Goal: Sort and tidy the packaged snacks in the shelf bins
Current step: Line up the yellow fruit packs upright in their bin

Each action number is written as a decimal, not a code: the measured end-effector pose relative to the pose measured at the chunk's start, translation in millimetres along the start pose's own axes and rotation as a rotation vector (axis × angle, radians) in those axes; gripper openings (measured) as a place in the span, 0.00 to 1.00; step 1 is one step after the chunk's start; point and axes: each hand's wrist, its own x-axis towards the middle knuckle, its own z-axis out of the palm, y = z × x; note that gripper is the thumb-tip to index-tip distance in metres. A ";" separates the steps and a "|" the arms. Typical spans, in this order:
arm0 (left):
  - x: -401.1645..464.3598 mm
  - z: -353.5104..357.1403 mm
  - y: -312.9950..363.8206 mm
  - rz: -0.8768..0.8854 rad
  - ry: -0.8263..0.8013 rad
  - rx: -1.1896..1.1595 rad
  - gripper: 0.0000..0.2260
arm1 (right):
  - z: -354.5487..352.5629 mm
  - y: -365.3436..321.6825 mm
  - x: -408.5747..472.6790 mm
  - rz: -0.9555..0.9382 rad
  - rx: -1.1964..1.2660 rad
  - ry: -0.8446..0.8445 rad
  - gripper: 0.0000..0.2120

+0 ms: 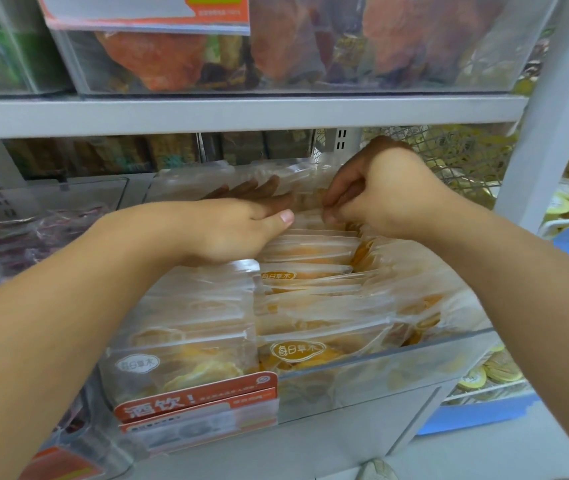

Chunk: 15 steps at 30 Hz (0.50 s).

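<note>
Shelf bin [414, 355], two hands on packets [305, 258]

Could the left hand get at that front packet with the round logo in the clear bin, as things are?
Probably yes. The left hand lies flat on packets further back, holding nothing, and the front packet stands uncovered behind the bin's low front wall.

Grey metal shelf [241, 114] beside a white upright post [546, 109].

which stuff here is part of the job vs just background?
In play:
left hand, flat on the packs
right hand, pinching a pack top
clear snack packs
clear bin

Background:
upper bin
orange label
wire basket
yellow tubs
</note>
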 end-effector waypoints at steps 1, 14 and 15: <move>0.2 0.2 -1.0 0.005 0.002 -0.030 0.24 | -5.0 4.7 -3.7 0.003 0.046 -0.026 0.12; 1.6 -4.7 0.5 0.095 -0.017 0.005 0.25 | 7.4 -5.4 -3.3 -0.036 -0.111 0.041 0.06; 1.3 -6.4 0.3 0.105 -0.023 0.017 0.25 | 2.8 -2.7 -6.2 -0.030 -0.103 0.002 0.07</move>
